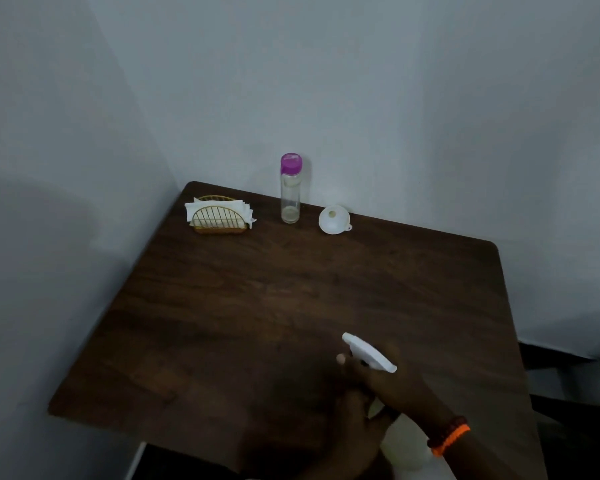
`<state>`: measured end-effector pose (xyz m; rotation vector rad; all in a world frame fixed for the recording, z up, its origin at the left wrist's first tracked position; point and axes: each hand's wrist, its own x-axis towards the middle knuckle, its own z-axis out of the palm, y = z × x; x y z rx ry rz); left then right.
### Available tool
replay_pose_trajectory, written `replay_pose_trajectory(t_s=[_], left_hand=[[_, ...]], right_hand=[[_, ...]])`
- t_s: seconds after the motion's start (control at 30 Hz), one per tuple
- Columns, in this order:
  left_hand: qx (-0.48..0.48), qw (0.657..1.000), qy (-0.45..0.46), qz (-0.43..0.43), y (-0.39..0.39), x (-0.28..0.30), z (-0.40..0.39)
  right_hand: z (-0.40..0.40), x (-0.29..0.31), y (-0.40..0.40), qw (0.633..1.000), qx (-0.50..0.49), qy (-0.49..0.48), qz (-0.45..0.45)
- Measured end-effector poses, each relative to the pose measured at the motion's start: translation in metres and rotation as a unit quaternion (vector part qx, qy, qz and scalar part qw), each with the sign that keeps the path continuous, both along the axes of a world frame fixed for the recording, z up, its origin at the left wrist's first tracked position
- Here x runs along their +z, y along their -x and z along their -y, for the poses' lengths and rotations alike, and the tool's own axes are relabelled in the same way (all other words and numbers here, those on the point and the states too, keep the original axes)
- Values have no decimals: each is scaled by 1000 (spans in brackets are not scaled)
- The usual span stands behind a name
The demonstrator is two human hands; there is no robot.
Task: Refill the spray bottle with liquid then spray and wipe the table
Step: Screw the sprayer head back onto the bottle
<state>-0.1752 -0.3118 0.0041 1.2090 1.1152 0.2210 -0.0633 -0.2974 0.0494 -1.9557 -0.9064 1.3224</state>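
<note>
head view: single camera, we look down on a dark wood bench point(257, 306) set in a wall corner.
spray bottle point(369, 353): near edge of the bench, right of centre, held up in our hands; only the white trigger head shows clearly, the pale body is mostly hidden below.
right hand point(400, 386): wrapped around the sprayer neck, one fingertip showing at the trigger side; orange band on the wrist.
left hand point(357, 431): closed around the lower bottle body, we think to steady it; grip detail is dark and blurred.
why held so: we judge this a spray grip, or a hold for tightening the head; we cannot tell which.
pointing: nozzle aims up-left toward the bench middle; head's long axis runs from lower right to upper left.
clear bottle point(290, 188): upright at the far edge, purple cap on, looks nearly empty, so we judge the refill done.
funnel point(334, 220): just beside it, lying tilted, mouth toward us.
napkin holder point(219, 216): far left corner, white tissues in it, within reach for wiping.
</note>
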Motion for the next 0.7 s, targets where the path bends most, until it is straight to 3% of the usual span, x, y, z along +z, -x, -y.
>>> replay_pose_trajectory(t_s=[0.2, 0.37, 0.57, 0.7], left_hand=[[27, 996, 42, -76, -4, 2, 11], [1, 999, 22, -44, -11, 8, 4], [-80, 996, -4, -26, -22, 16, -9], [-107, 994, -17, -18, -30, 17, -18]], right_hand=[[3, -9, -1, 995, -2, 95, 12], [4, -10, -13, 997, 12, 68, 19], [12, -9, -23, 989, -132, 54, 31], [12, -5, -30, 983, -173, 48, 39]])
